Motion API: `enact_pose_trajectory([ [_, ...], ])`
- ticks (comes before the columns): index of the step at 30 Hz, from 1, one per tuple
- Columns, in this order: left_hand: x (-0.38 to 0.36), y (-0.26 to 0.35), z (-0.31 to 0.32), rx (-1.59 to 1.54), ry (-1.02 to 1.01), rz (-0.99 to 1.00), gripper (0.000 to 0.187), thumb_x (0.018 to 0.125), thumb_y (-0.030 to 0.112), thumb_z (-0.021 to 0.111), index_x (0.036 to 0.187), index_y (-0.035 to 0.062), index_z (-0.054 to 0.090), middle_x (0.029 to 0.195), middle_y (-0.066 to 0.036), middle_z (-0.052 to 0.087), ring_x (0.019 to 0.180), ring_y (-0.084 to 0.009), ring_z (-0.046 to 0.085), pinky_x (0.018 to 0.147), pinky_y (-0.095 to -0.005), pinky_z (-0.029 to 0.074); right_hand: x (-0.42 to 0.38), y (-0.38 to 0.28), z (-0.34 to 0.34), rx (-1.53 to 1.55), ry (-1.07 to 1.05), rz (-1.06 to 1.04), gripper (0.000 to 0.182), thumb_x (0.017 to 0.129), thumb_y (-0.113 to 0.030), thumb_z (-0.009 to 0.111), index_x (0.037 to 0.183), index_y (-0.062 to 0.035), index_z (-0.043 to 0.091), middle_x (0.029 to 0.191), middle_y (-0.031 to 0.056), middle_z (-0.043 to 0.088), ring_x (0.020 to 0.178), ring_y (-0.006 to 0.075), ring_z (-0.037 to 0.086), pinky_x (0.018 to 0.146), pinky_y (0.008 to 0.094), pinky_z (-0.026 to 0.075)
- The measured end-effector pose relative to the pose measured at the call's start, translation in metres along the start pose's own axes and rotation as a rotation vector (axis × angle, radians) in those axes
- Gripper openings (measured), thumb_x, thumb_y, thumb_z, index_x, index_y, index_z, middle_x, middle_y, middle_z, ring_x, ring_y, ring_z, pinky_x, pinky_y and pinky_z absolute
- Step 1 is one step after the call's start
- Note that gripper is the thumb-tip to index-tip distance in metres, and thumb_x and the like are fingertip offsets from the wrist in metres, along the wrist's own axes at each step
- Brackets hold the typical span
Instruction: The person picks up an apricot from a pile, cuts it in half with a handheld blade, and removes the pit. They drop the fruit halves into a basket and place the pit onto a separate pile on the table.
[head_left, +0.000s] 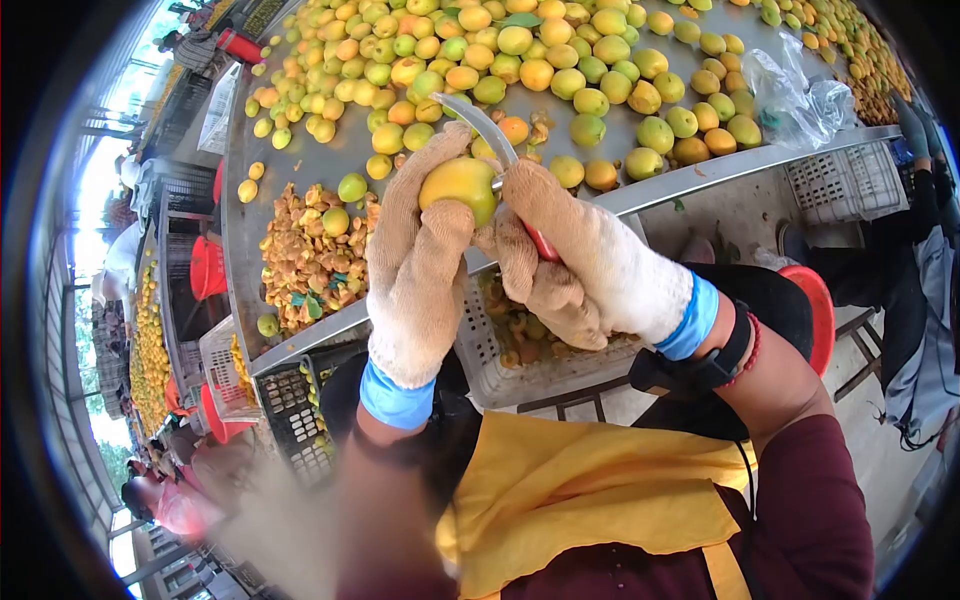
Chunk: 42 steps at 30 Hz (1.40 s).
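My left hand (418, 285), in a tan and white knit glove with a blue cuff, holds a yellow-green apricot (458, 188) between thumb and fingers. A small curved knife (484, 122) with a red handle is gripped in my right hand (600, 262), gloved the same way. Its blade points up and left, passing just beyond the fruit; the base of the blade is close to the apricot's right side. Whether the edge cuts the skin cannot be made out. Both hands are above the near edge of a metal table (330, 160).
Many loose apricots (520, 45) cover the table. A heap of cut pieces (315, 250) lies at left, a clear plastic bag (800, 95) at right. Below my hands stands a white crate (490, 375) holding fruit pieces. A black crate (295, 420) is left; other people work farther off.
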<state>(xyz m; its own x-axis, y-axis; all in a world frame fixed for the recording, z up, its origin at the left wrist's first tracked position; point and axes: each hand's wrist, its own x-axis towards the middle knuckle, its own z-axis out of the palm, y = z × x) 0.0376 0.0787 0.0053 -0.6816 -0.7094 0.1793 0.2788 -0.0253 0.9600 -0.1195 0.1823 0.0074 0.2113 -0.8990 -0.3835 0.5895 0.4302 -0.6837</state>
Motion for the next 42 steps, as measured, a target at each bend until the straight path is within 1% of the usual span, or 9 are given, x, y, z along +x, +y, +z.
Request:
enact_pose_trajectory([
  [5, 0.004, 0.005, -0.004, -0.008, -0.028, -0.076, 0.060, 0.108, 0.039, 0.058, 0.149, -0.0042, 0.050, 0.127, -0.009, 0.062, 0.112, -0.0166, 0.060, 0.098, -0.0307, 0.048, -0.001, -0.005, -0.005, 0.161, -0.220, -0.061, 0.064, 0.105, -0.067, 0.046, 0.080, -0.0092, 0.059, 0.053, -0.0040, 0.042, 0.038, 0.0065, 0.039, 0.035, 0.0231, 0.031],
  [8, 0.005, 0.007, -0.010, 0.166, -0.023, -0.239, 0.061, 0.110, 0.050, 0.046, 0.139, -0.0024, 0.059, 0.098, -0.002, 0.066, 0.072, -0.0087, 0.056, 0.063, -0.0245, 0.046, -0.005, -0.017, 0.009, -0.342, 0.096, -0.197, 0.064, 0.105, -0.067, 0.046, 0.079, -0.0095, 0.058, 0.056, -0.0032, 0.045, 0.041, 0.0049, 0.039, 0.035, 0.0231, 0.031],
  [14, 0.009, 0.009, -0.003, 0.064, 0.091, -0.246, 0.053, 0.108, 0.043, 0.055, 0.134, -0.0027, 0.061, 0.095, -0.003, 0.065, 0.068, -0.0080, 0.054, 0.057, -0.0223, 0.043, 0.002, -0.003, 0.010, -0.205, 0.164, -0.151, 0.065, 0.105, -0.068, 0.044, 0.084, -0.0087, 0.061, 0.056, -0.0021, 0.047, 0.039, 0.0077, 0.044, 0.036, 0.0242, 0.035],
  [29, 0.014, 0.004, -0.046, -0.446, -0.468, -0.353, 0.076, 0.100, 0.048, 0.070, 0.145, -0.0088, 0.046, 0.109, -0.011, 0.069, 0.078, -0.0157, 0.068, 0.063, -0.0262, 0.052, -0.008, -0.003, -0.002, 0.137, -0.307, -0.020, 0.059, 0.110, -0.057, 0.044, 0.080, -0.0089, 0.058, 0.056, -0.0032, 0.046, 0.036, 0.0048, 0.038, 0.031, 0.0227, 0.026],
  [33, 0.016, 0.004, -0.043, -0.281, -0.285, -0.284, 0.077, 0.099, 0.047, 0.070, 0.146, -0.0095, 0.045, 0.108, -0.011, 0.069, 0.077, -0.0156, 0.067, 0.063, -0.0265, 0.053, -0.006, -0.012, 0.003, -0.285, 0.043, -0.132, 0.053, 0.108, -0.053, 0.050, 0.092, -0.0046, 0.066, 0.060, 0.0002, 0.053, 0.042, 0.0081, 0.046, 0.038, 0.0244, 0.035],
  [35, 0.016, 0.006, -0.032, -0.104, -0.223, -0.239, 0.075, 0.101, 0.045, 0.069, 0.147, -0.0092, 0.045, 0.107, -0.010, 0.069, 0.078, -0.0147, 0.066, 0.064, -0.0270, 0.053, 0.012, 0.019, -0.002, -0.582, 0.396, -0.708, 0.053, 0.106, -0.057, 0.052, 0.088, -0.0090, 0.065, 0.066, 0.0006, 0.057, 0.046, 0.0084, 0.051, 0.038, 0.0248, 0.039],
  [36, 0.017, 0.004, -0.037, -0.065, -0.222, -0.238, 0.074, 0.101, 0.043, 0.069, 0.148, -0.0087, 0.045, 0.111, -0.010, 0.069, 0.082, -0.0149, 0.067, 0.070, -0.0271, 0.056, -0.001, 0.004, 0.006, -0.423, 0.308, -0.310, 0.053, 0.106, -0.057, 0.052, 0.087, -0.0093, 0.065, 0.066, 0.0013, 0.058, 0.047, 0.0103, 0.053, 0.042, 0.0262, 0.043],
  [39, 0.016, 0.000, -0.038, -0.344, -0.279, -0.256, 0.074, 0.102, 0.041, 0.069, 0.150, -0.0083, 0.043, 0.118, -0.013, 0.069, 0.093, -0.0175, 0.069, 0.080, -0.0294, 0.059, 0.009, 0.023, -0.015, 0.118, -0.132, -0.114, 0.042, 0.110, -0.045, 0.053, 0.108, -0.0055, 0.066, 0.084, 0.0016, 0.065, 0.062, 0.0071, 0.057, 0.049, 0.0236, 0.044],
  [42, 0.014, -0.001, -0.026, -0.458, -0.162, -0.248, 0.078, 0.100, 0.040, 0.071, 0.154, -0.0064, 0.038, 0.129, -0.016, 0.066, 0.108, -0.0222, 0.070, 0.094, -0.0364, 0.059, -0.002, 0.010, -0.009, -0.033, -0.117, -0.316, 0.036, 0.110, -0.040, 0.054, 0.113, -0.0058, 0.064, 0.086, 0.0031, 0.066, 0.064, 0.0063, 0.057, 0.050, 0.0227, 0.045],
])
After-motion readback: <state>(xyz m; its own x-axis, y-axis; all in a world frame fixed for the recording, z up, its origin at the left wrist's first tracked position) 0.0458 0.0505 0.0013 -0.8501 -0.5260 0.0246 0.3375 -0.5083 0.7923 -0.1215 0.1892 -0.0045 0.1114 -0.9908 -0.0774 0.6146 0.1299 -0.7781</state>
